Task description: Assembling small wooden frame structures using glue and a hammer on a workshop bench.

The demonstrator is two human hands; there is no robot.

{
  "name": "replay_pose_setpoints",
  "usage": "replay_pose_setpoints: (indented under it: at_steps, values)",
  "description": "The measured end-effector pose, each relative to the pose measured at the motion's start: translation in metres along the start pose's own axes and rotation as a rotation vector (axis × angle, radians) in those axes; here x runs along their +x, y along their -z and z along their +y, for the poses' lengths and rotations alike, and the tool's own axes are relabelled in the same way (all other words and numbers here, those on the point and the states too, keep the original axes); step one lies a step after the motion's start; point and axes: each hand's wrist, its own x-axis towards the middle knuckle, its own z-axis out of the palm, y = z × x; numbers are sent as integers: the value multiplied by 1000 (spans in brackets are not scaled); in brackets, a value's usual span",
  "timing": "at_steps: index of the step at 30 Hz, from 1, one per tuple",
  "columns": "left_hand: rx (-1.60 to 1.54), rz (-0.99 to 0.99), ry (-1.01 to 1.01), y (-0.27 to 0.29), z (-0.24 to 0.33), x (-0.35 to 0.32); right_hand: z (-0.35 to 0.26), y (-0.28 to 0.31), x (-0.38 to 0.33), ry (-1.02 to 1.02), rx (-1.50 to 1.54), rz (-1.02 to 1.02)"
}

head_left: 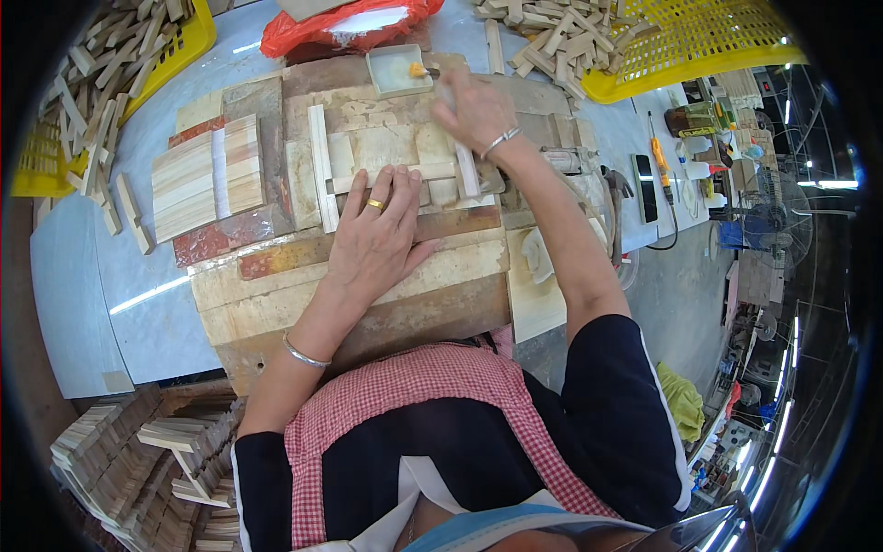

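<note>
My left hand (382, 216) lies palm down with its fingers stretched out across a wooden crossbar (432, 172). At its left, the crossbar meets an upright wooden strip (320, 170); at its right, a shorter strip (467, 172). Together the pieces make an H shape on a worn work board (359, 115). My right hand (474, 106) is over the far end of the right strip, its fingers bent and blurred, so whether it holds anything cannot be made out. Just beyond it is a shallow pale tray (397, 72) with a yellow-tipped brush (421, 71) on its rim.
Flat wooden slats (207, 175) lie left of the board. Yellow baskets with loose wood pieces stand at far left and far right (704, 41). A red plastic bag (349, 28) is at the back. Right are a clamp (616, 189), a phone (646, 189) and an orange-handled tool (660, 158). Stacked frames (129, 451) stand lower left.
</note>
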Motion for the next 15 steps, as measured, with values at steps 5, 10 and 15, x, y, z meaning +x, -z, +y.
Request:
replay_pose_setpoints:
  at_steps: [5,10,15]
  values:
    - [-3,19,-14,-1,-1,-1,-5,-4,-15,-47,52,-32]
    - [-6,-11,14,3,0,0,-12,-4,-12,-68,12,-68]
    - [11,-13,4,2,1,1,-11,-12,-14,-9,-81,19]
